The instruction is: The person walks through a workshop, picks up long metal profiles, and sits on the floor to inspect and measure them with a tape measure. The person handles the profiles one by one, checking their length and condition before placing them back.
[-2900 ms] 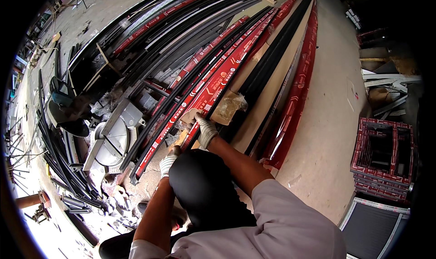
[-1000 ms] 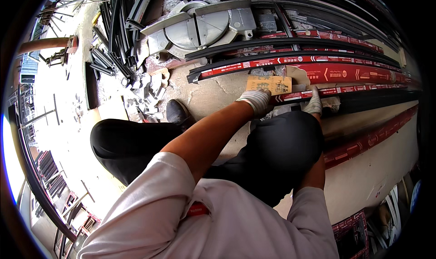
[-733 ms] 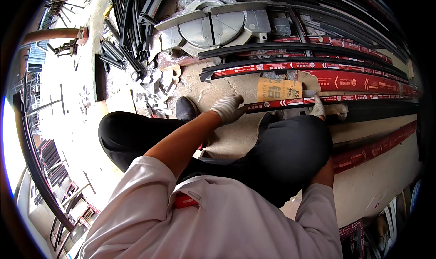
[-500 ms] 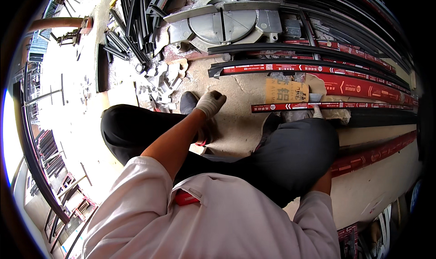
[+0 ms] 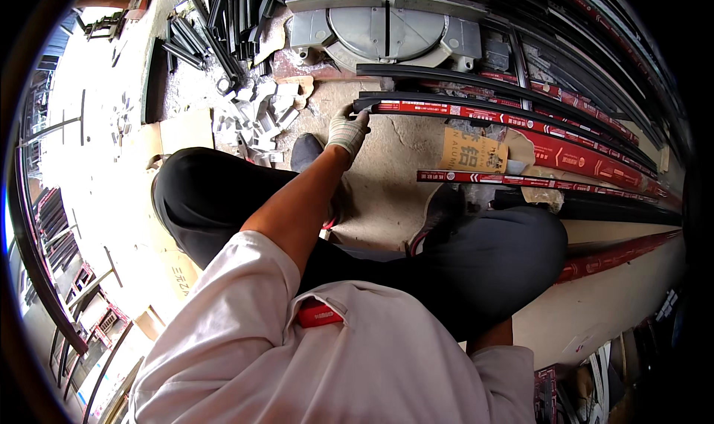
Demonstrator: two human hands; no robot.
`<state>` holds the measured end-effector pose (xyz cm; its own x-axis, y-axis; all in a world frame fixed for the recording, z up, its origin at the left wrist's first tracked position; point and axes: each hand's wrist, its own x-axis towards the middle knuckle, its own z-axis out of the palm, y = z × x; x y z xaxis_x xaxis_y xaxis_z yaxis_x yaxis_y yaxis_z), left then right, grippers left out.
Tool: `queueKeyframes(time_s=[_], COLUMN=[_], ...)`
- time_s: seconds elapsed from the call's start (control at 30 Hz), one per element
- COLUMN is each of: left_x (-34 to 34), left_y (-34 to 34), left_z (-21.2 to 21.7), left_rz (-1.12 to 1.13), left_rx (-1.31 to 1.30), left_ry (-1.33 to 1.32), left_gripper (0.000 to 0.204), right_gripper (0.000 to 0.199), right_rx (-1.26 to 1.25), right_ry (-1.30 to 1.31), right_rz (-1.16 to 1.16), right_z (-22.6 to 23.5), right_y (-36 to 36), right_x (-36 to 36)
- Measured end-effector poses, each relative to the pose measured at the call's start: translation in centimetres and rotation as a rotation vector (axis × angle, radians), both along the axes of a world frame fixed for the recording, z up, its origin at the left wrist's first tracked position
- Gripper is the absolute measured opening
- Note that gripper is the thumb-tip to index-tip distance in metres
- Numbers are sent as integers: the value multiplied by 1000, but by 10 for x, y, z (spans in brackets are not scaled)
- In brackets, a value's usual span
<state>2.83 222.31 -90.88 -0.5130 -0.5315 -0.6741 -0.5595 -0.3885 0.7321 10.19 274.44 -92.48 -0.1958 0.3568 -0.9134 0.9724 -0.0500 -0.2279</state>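
My left hand (image 5: 348,132), in a pale knitted glove, reaches forward over the floor. Its fingers close around the near-left end of a long black metal profile (image 5: 446,110) with a red printed strip along its side. My right forearm (image 5: 492,335) shows only in part below my right knee; the hand itself is hidden behind the leg. Just beyond that knee lies a thinner length of profile (image 5: 513,178) with a similar red strip. Another dark profile (image 5: 424,73) runs alongside the held one, on its far side.
A grey mitre saw base (image 5: 387,33) with a slotted round table sits ahead. Silver metal offcuts (image 5: 256,119) are heaped left of my foot, with black bar pieces (image 5: 223,30) beyond. Torn brown cardboard (image 5: 474,150) lies between the profiles. More long stock fills the right.
My left hand has moved forward from above the floor to the profile's end and closed on it. My right hand has withdrawn from beside the thinner red-striped profile and gone out of sight.
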Motion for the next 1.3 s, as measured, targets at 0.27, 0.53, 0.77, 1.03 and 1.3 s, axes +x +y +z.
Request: queueKeyframes(time_s=[0.27, 0.53, 0.77, 1.03, 1.3], left_x=[5, 4, 2, -6, -16], left_y=[-2, -9, -1, -18, -20], left_z=[-5, -19, -32, -79, 143], left_rz=[143, 8, -61, -101, -231], left_rx=[180, 134, 93, -348, -441], left_ry=[106, 149, 31, -99, 340], left_gripper=[34, 23, 33, 65, 26], right_gripper=[42, 39, 36, 34, 20], right_rx=[36, 21, 73, -15, 368], right_ry=[-11, 66, 267, 1006, 1278], right_rz=[100, 152, 169, 85, 539], right_z=[29, 45, 59, 113, 300], right_y=[-1, -5, 1, 9, -141], right_x=[25, 45, 5, -100, -117])
